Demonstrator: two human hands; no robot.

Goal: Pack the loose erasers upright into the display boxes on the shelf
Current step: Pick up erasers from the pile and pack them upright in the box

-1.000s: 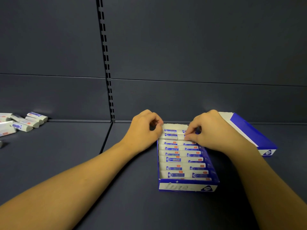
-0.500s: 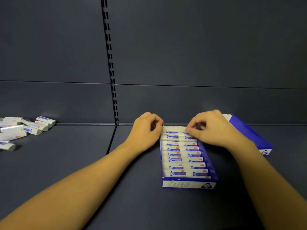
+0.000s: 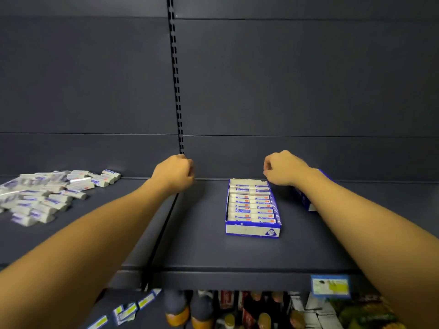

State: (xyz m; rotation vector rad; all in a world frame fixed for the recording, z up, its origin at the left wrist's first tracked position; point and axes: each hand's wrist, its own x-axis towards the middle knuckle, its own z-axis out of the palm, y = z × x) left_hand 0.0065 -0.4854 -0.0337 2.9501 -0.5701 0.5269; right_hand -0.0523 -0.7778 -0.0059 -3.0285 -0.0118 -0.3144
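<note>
Blue-and-white box (image 3: 253, 230) of upright erasers (image 3: 249, 205) sits mid-shelf (image 3: 202, 245), its far right corner just beneath the curled right hand (image 3: 283, 168), while the clenched left hand (image 3: 174, 173) hovers well left, near the loose pile (image 3: 45, 193).

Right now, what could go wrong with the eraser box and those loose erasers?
1. The right hand sits at the back right corner of the filled display box; pulling away carelessly might tip up an eraser or nudge the box.
2. The right forearm crosses the second box, so a swing could knock it.
3. The loose erasers lie in a jumbled heap; a hasty grab by the left hand could scatter them.
</note>
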